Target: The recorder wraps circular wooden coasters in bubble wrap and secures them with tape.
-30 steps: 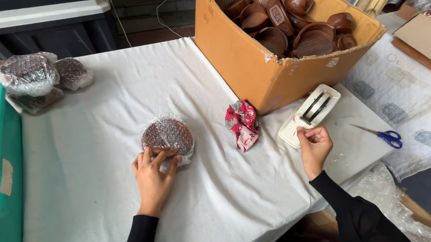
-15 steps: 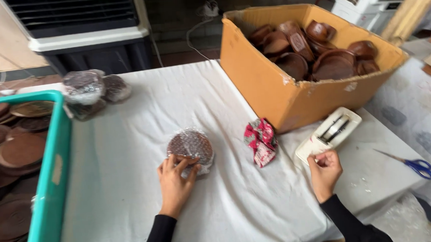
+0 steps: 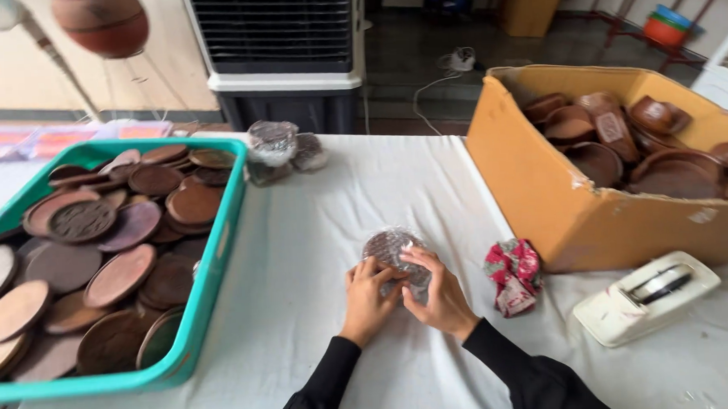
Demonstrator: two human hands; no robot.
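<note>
A wrapped disc (image 3: 392, 252) is clasped on the counter (image 3: 316, 231) by both hands, the left hand (image 3: 370, 298) and right hand (image 3: 440, 295) pressed together on it. A green tray (image 3: 211, 272) lies left, a red cloth (image 3: 513, 276) right.

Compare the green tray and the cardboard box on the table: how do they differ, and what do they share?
The green tray is shallow, plastic and lies to the left of the hands; the cardboard box is deep, tan and stands to their right. The tray's pieces are mostly flat round discs, while the box's pieces lie jumbled, some bowl-like. Both are open-topped and hold brown wooden pieces.
</note>
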